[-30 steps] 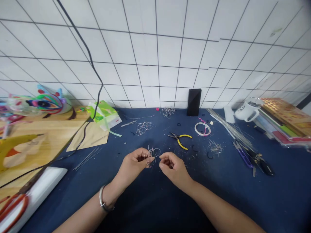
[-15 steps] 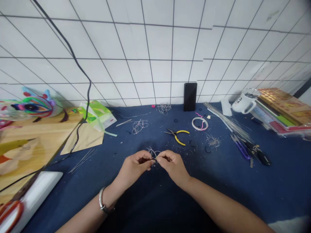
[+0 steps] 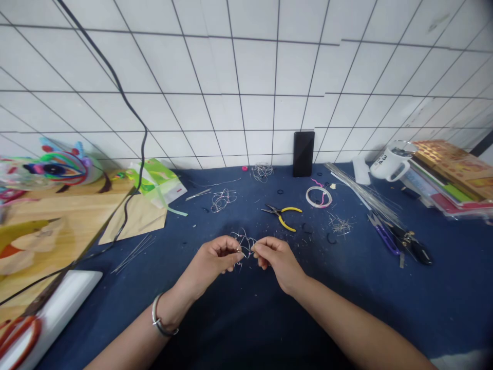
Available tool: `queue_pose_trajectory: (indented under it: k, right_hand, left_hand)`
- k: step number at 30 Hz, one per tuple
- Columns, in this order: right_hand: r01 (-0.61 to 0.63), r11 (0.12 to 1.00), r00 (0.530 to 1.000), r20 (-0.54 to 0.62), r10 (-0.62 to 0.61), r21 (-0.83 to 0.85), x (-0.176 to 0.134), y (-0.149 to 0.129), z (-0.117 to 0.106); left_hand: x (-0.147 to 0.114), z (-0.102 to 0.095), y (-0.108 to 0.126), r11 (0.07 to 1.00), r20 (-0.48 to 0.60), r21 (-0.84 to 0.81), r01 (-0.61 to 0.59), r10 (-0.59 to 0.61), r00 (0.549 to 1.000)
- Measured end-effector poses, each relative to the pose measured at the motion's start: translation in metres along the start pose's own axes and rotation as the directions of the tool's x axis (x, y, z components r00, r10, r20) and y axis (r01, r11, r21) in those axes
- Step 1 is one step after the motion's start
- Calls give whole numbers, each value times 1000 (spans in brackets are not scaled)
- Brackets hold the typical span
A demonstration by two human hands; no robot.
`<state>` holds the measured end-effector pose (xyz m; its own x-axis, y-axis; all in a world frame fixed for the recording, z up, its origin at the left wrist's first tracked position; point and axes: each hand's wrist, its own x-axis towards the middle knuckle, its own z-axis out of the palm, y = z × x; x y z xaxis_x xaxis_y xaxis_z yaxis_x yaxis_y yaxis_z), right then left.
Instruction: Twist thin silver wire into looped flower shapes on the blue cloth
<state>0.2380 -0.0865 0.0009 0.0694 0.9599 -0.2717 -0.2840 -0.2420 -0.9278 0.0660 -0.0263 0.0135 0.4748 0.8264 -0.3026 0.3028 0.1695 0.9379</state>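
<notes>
Between my hands is a small piece of bent, looped thin wire (image 3: 243, 237), pale and silvery, held over the dark blue cloth (image 3: 269, 313). My left hand (image 3: 216, 257) pinches its left side between thumb and forefinger. On the other side my right hand (image 3: 274, 258) closes thumb and forefinger on the wire's right part. The exact spots gripped are partly hidden by the fingertips. Beyond my right hand lie pliers with yellow handles (image 3: 287, 218), their jaws pointing left. Wire clippings are scattered around them.
Tangled wire bundles (image 3: 223, 200) and a white ring coil (image 3: 319, 197) lie farther back. A black phone (image 3: 303, 154) leans on the tiled wall. At right are long wires (image 3: 354, 186), purple-handled scissors (image 3: 385, 236) and a mug (image 3: 391, 162). A black cable (image 3: 143, 149) crosses the left side.
My hands have moved slightly apart, and more of the wire loops shows between them. My right fingers have shifted their hold. The view has shifted slightly.
</notes>
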Motion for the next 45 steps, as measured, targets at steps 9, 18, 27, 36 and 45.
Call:
queue_pose_trajectory:
  k: [9,18,27,36,45]
  right_hand:
    - [184,954,975,-79,-208,-236,-5,4,-2]
    - [552,512,787,209,-580,-658,-14,10,8]
    - [513,-58,614,414,-672,-856,-11,17,1]
    - [498,-442,392,648,-653,-746,-21,3,2]
    - [500,-457,352,655,-668,-735,-22,-1,-1]
  left_hand:
    - [1,0,-5,995,-97,-94,39,-48,994]
    - [-6,10,-7,962,-145,-274,-3,-38,989]
    - [-10,15,-5,885,-56,-462,62,-99,993]
    - [-18,27,-8,728,-29,-684,42,-85,996]
    - [-20,28,-7,676,-41,-736,18,-71,997]
